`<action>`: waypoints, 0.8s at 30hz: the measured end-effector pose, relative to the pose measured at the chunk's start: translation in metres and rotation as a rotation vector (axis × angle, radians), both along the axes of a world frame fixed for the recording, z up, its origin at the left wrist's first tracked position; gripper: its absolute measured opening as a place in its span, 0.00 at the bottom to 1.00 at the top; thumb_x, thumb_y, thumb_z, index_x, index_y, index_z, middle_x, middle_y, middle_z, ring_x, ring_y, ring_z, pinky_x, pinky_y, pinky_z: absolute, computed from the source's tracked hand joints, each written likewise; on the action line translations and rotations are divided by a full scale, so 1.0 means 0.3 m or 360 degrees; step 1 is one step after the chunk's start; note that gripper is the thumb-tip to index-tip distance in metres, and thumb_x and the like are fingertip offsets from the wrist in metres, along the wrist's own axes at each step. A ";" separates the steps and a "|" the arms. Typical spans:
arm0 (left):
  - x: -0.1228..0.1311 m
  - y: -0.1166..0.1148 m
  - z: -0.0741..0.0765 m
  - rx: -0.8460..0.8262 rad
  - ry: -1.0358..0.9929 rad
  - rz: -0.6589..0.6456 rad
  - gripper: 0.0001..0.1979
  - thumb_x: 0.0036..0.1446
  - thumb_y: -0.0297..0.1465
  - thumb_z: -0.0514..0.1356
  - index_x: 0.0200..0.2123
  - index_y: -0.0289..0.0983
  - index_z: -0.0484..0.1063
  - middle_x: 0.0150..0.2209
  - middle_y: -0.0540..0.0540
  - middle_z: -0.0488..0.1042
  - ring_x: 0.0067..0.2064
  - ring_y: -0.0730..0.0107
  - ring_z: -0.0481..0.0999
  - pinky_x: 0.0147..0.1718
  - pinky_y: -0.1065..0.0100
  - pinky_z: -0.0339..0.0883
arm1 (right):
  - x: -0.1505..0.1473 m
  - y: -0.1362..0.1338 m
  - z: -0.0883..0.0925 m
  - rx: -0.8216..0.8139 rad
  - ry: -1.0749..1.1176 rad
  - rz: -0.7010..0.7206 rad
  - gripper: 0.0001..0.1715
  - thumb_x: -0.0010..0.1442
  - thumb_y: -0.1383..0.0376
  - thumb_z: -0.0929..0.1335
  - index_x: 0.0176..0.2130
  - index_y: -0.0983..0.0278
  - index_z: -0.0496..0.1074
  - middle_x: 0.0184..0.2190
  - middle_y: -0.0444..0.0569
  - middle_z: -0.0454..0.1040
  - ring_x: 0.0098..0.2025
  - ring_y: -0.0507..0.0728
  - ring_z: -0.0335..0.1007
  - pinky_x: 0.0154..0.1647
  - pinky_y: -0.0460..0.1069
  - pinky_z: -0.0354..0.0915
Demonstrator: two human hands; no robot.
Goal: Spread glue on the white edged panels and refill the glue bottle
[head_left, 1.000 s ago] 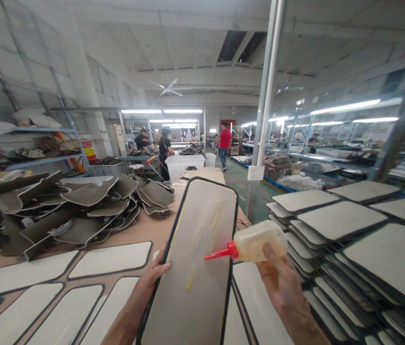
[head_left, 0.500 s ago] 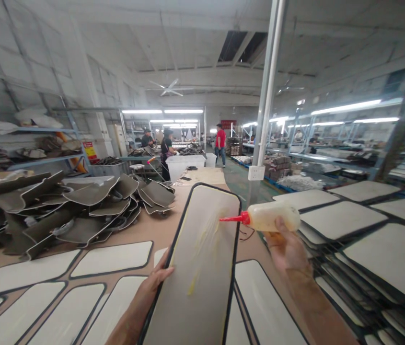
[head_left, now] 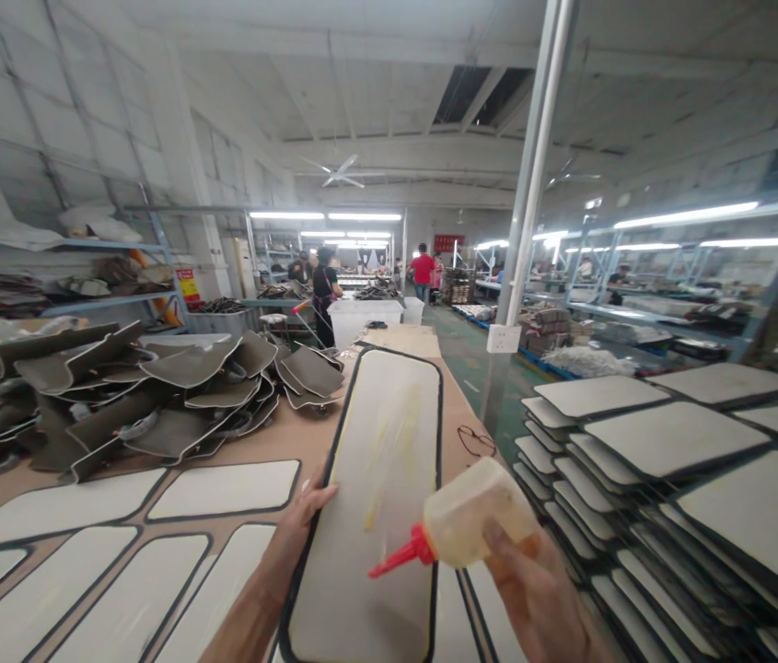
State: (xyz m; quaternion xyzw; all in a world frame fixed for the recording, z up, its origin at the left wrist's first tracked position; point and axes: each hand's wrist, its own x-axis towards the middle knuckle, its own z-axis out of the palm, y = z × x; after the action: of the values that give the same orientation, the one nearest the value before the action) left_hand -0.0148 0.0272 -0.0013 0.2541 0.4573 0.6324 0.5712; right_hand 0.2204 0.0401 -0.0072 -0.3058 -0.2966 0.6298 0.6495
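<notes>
My left hand (head_left: 300,527) grips the left edge of a long grey panel with black trim (head_left: 375,497), held tilted up from the table. Yellow glue streaks run down the panel's middle. My right hand (head_left: 533,589) is closed round a translucent glue bottle (head_left: 471,516) with a red nozzle. The nozzle points left at the panel's lower part, close to its surface.
Several white black-edged panels (head_left: 223,488) lie flat on the brown table (head_left: 292,437). A heap of grey shaped pieces (head_left: 154,387) sits at the left. Stacks of white panels (head_left: 671,442) fill the right. A metal pole (head_left: 530,212) stands ahead; people work far back.
The bottle went up to the panel's top right, then came back down to its lower part. The panel shifted slightly; my left hand kept its hold.
</notes>
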 end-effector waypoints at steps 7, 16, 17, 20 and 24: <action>0.039 -0.038 -0.006 -0.0036 0.0029 -0.0207 0.35 0.51 0.30 0.60 0.61 0.45 0.52 0.41 0.47 0.78 0.26 0.68 0.77 0.23 0.70 0.71 | 0.019 0.170 0.144 0.0246 0.0201 -0.0398 0.30 0.34 0.64 0.78 0.40 0.64 0.74 0.35 0.45 0.78 0.35 0.53 0.74 0.38 0.46 0.70; 0.048 -0.021 0.036 0.0052 0.0015 -0.0110 0.34 0.52 0.30 0.57 0.62 0.46 0.51 0.48 0.48 0.75 0.37 0.63 0.78 0.33 0.69 0.72 | -0.043 0.015 0.024 0.0055 -0.0046 -0.0084 0.21 0.39 0.61 0.77 0.35 0.67 0.75 0.31 0.49 0.78 0.36 0.56 0.73 0.37 0.46 0.70; 0.045 -0.017 0.032 0.0061 -0.0010 -0.0093 0.34 0.52 0.29 0.57 0.62 0.47 0.51 0.49 0.49 0.74 0.40 0.63 0.78 0.36 0.69 0.72 | -0.042 -0.013 0.004 0.0023 -0.0073 -0.0005 0.20 0.40 0.61 0.77 0.34 0.67 0.75 0.31 0.50 0.78 0.36 0.57 0.73 0.37 0.47 0.70; 0.036 -0.011 0.010 0.0082 -0.0064 -0.0085 0.33 0.52 0.29 0.57 0.61 0.48 0.52 0.53 0.51 0.71 0.47 0.64 0.75 0.43 0.68 0.69 | -0.028 -0.040 -0.005 -0.0004 -0.0081 0.0033 0.19 0.40 0.61 0.77 0.33 0.66 0.75 0.31 0.50 0.78 0.36 0.58 0.74 0.38 0.49 0.71; 0.037 -0.016 -0.009 0.0045 -0.0055 -0.0056 0.34 0.51 0.31 0.59 0.61 0.49 0.53 0.53 0.52 0.71 0.50 0.64 0.72 0.46 0.69 0.67 | -0.012 0.034 0.064 0.0118 -0.0010 -0.0229 0.21 0.39 0.61 0.77 0.35 0.65 0.75 0.32 0.47 0.78 0.36 0.56 0.73 0.43 0.50 0.69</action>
State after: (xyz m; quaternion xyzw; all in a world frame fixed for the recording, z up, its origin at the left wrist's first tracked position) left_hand -0.0038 0.0225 -0.0039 0.2592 0.4338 0.6330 0.5865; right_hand 0.2168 0.0502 0.0120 -0.3040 -0.2991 0.5692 0.7030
